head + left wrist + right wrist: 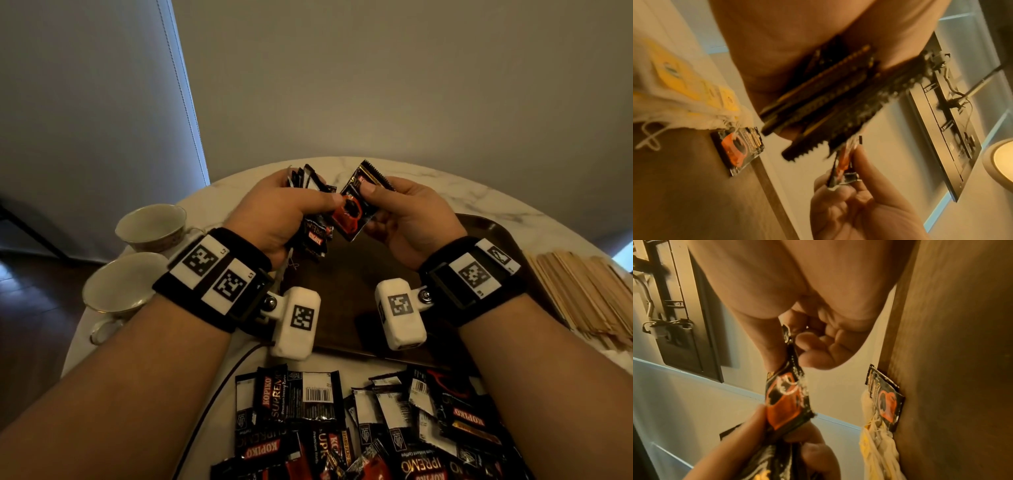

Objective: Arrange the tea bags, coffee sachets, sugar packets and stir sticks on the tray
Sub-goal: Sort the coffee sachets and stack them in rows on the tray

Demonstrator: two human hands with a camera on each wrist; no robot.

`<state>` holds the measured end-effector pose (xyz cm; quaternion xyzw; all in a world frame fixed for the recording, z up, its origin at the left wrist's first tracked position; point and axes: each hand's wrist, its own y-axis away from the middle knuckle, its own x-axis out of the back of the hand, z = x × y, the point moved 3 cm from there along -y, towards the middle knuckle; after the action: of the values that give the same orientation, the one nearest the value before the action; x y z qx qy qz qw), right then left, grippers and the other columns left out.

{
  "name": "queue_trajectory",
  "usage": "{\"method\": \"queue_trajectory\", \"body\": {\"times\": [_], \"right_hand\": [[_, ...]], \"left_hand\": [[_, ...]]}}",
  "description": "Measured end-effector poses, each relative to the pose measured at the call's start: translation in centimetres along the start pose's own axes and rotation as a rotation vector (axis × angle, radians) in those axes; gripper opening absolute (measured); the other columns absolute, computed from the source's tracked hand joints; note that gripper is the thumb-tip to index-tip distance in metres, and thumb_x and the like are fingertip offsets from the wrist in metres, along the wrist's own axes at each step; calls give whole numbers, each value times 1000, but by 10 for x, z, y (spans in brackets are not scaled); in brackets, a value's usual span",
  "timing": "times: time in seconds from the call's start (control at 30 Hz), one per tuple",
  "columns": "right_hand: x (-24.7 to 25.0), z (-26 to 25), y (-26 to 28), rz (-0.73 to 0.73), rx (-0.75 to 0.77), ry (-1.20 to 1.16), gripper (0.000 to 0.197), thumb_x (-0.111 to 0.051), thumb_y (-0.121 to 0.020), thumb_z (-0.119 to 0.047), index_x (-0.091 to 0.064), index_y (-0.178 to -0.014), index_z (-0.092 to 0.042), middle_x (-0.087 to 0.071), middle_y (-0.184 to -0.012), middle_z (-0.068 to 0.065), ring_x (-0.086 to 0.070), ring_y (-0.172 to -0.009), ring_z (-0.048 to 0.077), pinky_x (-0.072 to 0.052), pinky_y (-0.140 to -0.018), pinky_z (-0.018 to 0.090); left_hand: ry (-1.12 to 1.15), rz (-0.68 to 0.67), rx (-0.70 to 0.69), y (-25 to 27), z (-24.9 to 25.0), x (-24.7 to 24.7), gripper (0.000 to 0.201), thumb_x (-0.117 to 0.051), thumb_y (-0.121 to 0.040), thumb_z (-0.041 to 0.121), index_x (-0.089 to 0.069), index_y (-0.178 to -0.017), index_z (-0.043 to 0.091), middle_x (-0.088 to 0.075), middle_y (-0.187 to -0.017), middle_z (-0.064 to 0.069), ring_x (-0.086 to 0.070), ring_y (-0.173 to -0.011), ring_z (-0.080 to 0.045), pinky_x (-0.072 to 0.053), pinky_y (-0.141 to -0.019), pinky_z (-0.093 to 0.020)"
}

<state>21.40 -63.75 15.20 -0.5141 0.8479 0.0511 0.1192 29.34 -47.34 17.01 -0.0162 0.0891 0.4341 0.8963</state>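
The left hand (274, 212) is gripping a bundle of coffee sachets (313, 236) while the right hand (411, 219) is pinching 1 sachet (356, 205) just right of it, both hovering over the tray (346, 284), nearer its far edge

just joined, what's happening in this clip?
A person is sorting black-and-red coffee sachets over the dark brown tray. The left hand grips a fanned stack of sachets, while the right hand pinches one single sachet beside it. One sachet and some tea bags already lie on the tray; many sachets remain on the white marble table.
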Motion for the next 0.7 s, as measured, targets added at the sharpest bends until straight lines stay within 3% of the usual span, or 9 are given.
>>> {"method": "queue_trajectory", "body": {"times": [0.1, 0.2, 0.33, 0.5, 0.57, 0.63, 0.7], "right_hand": [[-1, -1, 3, -3, 0, -49, 25, -72, -86, -19, -71, -107, -6, -75, -99, 14, -71, -91, 30, -60, -74, 36], [-3, 1, 4, 19, -65, -146, 35, -68, -93, -29, -67, -116, -2, -75, -110, 18, -73, -103, 35, -60, -90, 50], [-1, 3, 3, 51, -127, -194, 48, -68, -94, -36, -64, -127, -2, -72, -120, 21, -70, -110, 39, -53, -100, 57], [5, 0, 5, 214, 12, 14, 45, -78, -87, -34, -67, -106, 6, -74, -104, 25, -75, -96, 37, -61, -87, 53], [5, -1, 5, 235, 34, 37, 36, -80, -85, -33, -65, -92, -1, -72, -103, 28, -74, -95, 38, -62, -85, 51], [5, -2, 3, 229, 53, 31, 32, -79, -87, -31, -60, -77, -9, -73, -90, 21, -75, -88, 33, -63, -81, 45], [2, -5, 3, 204, 69, -34, 29, -78, -86, -31, -61, -79, -8, -72, -88, 14, -74, -87, 28, -62, -82, 44]], "left_hand": [[-46, -22, -26, 0, 2, 1, 28, -71, -85, -9, -63, -103, 10, -72, -111, -26, -75, -98, -41, -63, -77, -51], [-71, -41, -64, -1, 2, 0, 31, -72, -82, -11, -63, -100, 12, -68, -104, -24, -68, -108, -50, -60, -84, -58], [-132, -102, -140, 2, 3, -5, 37, -82, -68, 5, -65, -99, 16, -69, -104, -18, -68, -108, -48, -59, -92, -59], [-111, -96, -136, 1, 2, -6, 37, -80, -67, 1, -65, -98, 15, -70, -105, -22, -71, -105, -46, -60, -88, -58], [-72, -75, -100, 1, 1, -5, 35, -77, -76, -9, -63, -99, 13, -68, -105, -22, -70, -106, -48, -62, -86, -56], [-45, -68, -49, 1, 1, -3, 33, -70, -82, -14, -62, -102, 11, -69, -106, -22, -72, -101, -44, -64, -79, -48], [-44, -67, -21, 0, 1, -2, 30, -69, -84, -13, -62, -101, 11, -71, -101, -19, -73, -93, -39, -63, -73, -43]]}}
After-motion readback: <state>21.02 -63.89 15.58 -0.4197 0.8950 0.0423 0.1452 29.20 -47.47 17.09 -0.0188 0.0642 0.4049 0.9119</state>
